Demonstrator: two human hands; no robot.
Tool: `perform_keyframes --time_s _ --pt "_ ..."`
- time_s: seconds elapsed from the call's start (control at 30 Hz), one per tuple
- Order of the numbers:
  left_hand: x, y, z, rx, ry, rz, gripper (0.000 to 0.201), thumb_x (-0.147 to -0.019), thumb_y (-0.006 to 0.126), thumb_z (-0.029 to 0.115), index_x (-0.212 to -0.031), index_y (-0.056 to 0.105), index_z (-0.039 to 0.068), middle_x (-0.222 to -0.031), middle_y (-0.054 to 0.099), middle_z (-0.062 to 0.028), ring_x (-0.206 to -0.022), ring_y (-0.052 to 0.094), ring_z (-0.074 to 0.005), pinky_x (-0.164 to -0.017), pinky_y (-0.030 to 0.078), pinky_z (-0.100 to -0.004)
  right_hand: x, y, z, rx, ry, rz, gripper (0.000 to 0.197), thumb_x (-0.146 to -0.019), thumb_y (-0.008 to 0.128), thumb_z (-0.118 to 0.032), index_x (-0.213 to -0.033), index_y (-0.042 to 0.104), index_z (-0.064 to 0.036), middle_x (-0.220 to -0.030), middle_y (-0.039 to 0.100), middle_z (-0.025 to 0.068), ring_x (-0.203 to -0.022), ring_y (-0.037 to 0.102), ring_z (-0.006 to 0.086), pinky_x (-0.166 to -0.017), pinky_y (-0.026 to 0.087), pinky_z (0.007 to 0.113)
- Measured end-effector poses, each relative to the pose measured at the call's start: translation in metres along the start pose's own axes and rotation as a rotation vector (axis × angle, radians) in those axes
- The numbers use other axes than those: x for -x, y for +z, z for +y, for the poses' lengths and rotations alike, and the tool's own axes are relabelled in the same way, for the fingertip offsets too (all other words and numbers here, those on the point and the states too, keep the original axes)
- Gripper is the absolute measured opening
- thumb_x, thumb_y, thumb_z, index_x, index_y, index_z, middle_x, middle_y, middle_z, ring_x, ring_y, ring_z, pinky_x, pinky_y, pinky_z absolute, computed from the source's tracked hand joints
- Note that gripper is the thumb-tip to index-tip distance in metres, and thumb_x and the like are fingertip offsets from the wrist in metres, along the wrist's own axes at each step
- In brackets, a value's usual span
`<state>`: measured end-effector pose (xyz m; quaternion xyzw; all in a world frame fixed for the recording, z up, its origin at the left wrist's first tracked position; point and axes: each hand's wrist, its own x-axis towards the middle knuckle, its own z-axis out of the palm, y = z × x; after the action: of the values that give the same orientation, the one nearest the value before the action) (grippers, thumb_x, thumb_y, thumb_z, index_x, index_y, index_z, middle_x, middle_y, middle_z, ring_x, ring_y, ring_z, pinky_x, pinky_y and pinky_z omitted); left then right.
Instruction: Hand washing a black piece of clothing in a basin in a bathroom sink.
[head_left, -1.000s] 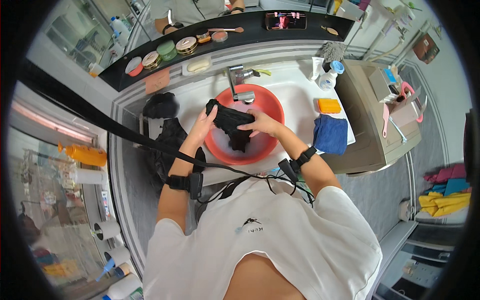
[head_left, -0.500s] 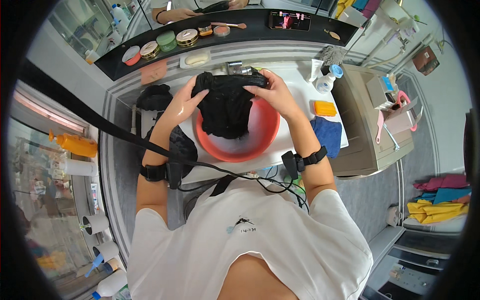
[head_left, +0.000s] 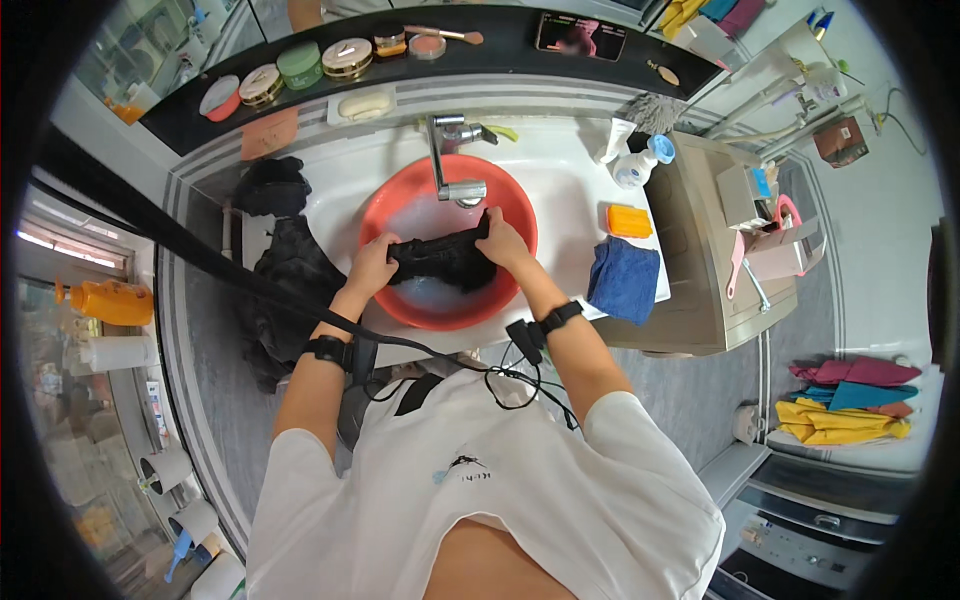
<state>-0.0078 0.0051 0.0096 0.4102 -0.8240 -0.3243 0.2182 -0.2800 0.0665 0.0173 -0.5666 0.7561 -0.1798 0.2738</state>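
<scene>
We see L hand (head_left: pixel 372 266) and R hand (head_left: pixel 504 244) gripping opp. ends of blk cloth (head_left: pixel 442 261), stretched btwn them within red basin (head_left: pixel 374 220) w/ sudsy water (head_left: pixel 425 215); cloth prob. touches water, hard to judge.

- Across the top of the frame: a black shelf (head_left: pixel 500 50) bearing a green jar (head_left: pixel 300 66), a makeup brush (head_left: pixel 445 33) and, right of centre, a phone (head_left: pixel 581 36) with its screen lit.
- Left edge: an orange pump bottle (head_left: pixel 112 302), just above a white cylinder (head_left: pixel 118 352).
- Upper right: a brown box (head_left: pixel 840 142) against the wall.
- Right of centre: a pink hairbrush (head_left: pixel 737 265).
- Lower right: yellow cloth (head_left: pixel 840 422) heaped near maroon cloth (head_left: pixel 850 372).
</scene>
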Motion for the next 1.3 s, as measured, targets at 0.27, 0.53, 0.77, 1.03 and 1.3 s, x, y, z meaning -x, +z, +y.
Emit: perform_keyframes --time_s 0.27,0.53,0.77,1.03,1.3 --pt "0.011 0.080 -0.021 -0.337 -0.196 -0.340 0.090 -0.072 0.069 0.018 -0.144 0.019 0.037 -0.153 0.007 -0.0132 -0.127 0.029 -0.0503 -0.098 0.033 -0.0602 0.003 0.064 -0.006 0.512 0.189 -0.097 0.083 -0.074 0.068 -0.050 -0.138 0.026 -0.0190 -0.149 0.006 0.0223 -0.135 0.020 0.0433 -0.097 0.035 0.060" --pt "0.007 0.126 -0.034 -0.509 -0.300 -0.373 0.082 -0.068 0.073 0.030 -0.139 0.032 0.028 -0.146 0.025 -0.0150 -0.127 0.034 -0.0414 -0.096 0.036 -0.0568 -0.005 0.102 -0.013 0.508 0.285 -0.336 0.091 -0.073 0.066 -0.056 -0.145 0.020 -0.0244 -0.152 0.006 0.0170 -0.140 -0.001 0.0366 -0.100 0.014 0.071" --pt "0.005 0.140 -0.083 -0.183 -0.431 -0.578 0.064 -0.072 0.069 0.039 -0.128 0.046 0.017 -0.139 0.035 -0.0211 -0.122 0.040 -0.0419 -0.097 0.036 -0.0521 -0.010 0.121 -0.017 0.459 0.324 -0.064 0.077 -0.075 0.065 -0.025 -0.141 0.026 -0.0224 -0.148 0.012 0.0172 -0.136 0.015 0.0378 -0.102 0.026 0.059" --pt "-0.004 0.120 -0.042 1.771 -0.922 0.019 0.059 -0.086 0.052 0.058 -0.126 0.048 0.016 -0.123 0.052 -0.0120 -0.112 0.051 -0.0317 -0.089 0.046 -0.0470 -0.013 0.114 -0.031 -0.229 -0.061 -0.014 0.050 -0.077 0.065 -0.035 -0.116 0.054 -0.0059 -0.109 0.055 0.0210 -0.105 0.053 0.0384 -0.091 0.044 0.041" --pt "0.028 0.072 -0.015 1.894 -0.938 -0.077 0.049 -0.090 0.048 0.053 -0.120 0.052 0.014 -0.115 0.058 -0.0087 -0.104 0.057 -0.0239 -0.084 0.050 -0.0402 0.044 0.054 -0.115 -0.195 -0.336 -0.081 0.039 -0.077 0.062 -0.040 -0.097 0.065 -0.0076 -0.103 0.059 0.0144 -0.094 0.058 0.0320 -0.080 0.049 0.041"
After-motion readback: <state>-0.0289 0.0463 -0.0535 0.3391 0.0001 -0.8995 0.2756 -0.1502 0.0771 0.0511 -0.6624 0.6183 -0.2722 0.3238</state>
